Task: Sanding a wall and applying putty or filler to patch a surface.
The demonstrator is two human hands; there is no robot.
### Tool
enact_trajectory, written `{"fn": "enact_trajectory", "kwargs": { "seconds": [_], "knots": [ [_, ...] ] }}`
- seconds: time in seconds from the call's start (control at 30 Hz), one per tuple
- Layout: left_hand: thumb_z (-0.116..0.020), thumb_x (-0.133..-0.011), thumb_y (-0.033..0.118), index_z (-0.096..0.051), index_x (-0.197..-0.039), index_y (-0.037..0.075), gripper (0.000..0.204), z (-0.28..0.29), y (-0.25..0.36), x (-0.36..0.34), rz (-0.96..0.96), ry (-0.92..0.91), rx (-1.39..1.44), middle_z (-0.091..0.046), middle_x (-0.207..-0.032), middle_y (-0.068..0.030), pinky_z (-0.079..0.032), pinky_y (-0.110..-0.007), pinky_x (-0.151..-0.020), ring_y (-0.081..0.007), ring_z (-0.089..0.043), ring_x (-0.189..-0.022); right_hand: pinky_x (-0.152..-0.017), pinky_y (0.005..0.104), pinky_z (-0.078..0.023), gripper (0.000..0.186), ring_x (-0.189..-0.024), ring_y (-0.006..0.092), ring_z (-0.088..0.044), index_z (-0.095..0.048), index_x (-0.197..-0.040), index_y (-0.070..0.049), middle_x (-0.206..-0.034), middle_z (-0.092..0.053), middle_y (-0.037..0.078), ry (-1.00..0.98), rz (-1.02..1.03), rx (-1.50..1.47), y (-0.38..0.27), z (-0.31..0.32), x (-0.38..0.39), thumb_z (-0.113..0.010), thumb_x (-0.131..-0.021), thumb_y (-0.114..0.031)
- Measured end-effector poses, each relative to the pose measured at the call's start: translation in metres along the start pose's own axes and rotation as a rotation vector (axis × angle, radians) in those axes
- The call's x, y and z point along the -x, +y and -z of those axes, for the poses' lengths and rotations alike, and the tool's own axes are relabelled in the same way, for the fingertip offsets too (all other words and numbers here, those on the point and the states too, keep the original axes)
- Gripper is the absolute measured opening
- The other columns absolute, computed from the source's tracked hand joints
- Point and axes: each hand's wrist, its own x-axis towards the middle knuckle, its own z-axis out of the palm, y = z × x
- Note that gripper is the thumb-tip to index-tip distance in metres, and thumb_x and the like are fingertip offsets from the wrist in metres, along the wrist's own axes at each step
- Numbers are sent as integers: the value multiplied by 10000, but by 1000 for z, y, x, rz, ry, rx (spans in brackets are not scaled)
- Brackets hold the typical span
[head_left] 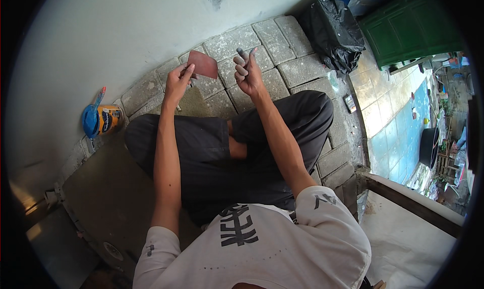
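Observation:
My left hand [180, 81] grips a reddish-brown square of sandpaper [203, 65] by its lower left corner, thumb on top. The sheet is held up over the paving, near the foot of the pale wall. To its right, apart from the sheet, is my right hand [248, 77]. Its fingers are loosely curled, with the thumb and index finger raised and apart. Grey dust coats those fingers, and nothing shows in them. Both forearms reach over my crossed legs [196, 140] in dark trousers.
Rough grey paving blocks [234, 41] run along the pale wall [126, 32]. An orange-and-black can [109, 118] with a blue cover stands at the left. At the back right sits a box wrapped in black plastic [333, 34], near a green panel [408, 29].

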Motion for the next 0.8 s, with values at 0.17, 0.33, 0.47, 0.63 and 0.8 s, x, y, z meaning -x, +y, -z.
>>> {"fn": "enact_trajectory", "kwargs": {
  "seconds": [0.17,0.33,0.47,0.63,0.8],
  "knots": [
    [-602,-981,327,-673,-1122,-12,373,-2,0,0,-3,12,16,-657,-737,-4,-394,-211,-566,-38,-507,-620,-408,190,-196,529,-496,41,-228,-445,-1191,-115,-710,-305,-51,-23,24,-60,0,-3,-1,-396,-972,-594],
    [-604,-981,320,-670,-1125,-19,374,1,0,0,-1,-4,-8,-659,-756,-4,-406,-215,-576,-45,-552,-650,-383,168,-241,530,-474,25,-279,-428,-1202,-101,-713,-341,-45,-6,17,-80,0,-7,1,-405,-973,-578],
    [-607,-980,313,-667,-1130,-25,374,-2,2,1,3,3,15,-664,-797,-5,-420,-215,-591,-59,-614,-715,-382,154,-263,530,-425,23,-279,-440,-1197,-95,-684,-354,-48,-44,15,-49,-3,-2,3,-404,-973,-573],
    [-612,-978,309,-664,-1133,-27,374,0,-1,-1,-4,-7,3,-671,-829,-8,-431,-221,-605,-69,-633,-737,-385,194,-232,550,-387,35,-246,-473,-1171,-97,-611,-319,-59,-92,-13,-36,-2,0,4,-372,-974,-600],
    [-613,-976,300,-662,-1137,-25,366,0,-2,0,2,-3,12,-672,-835,-5,-433,-228,-611,-73,-635,-740,-403,211,-196,525,-390,36,-230,-509,-1127,-106,-644,-339,-55,15,19,21,2,-13,4,-379,-978,-592]
  ]
}}
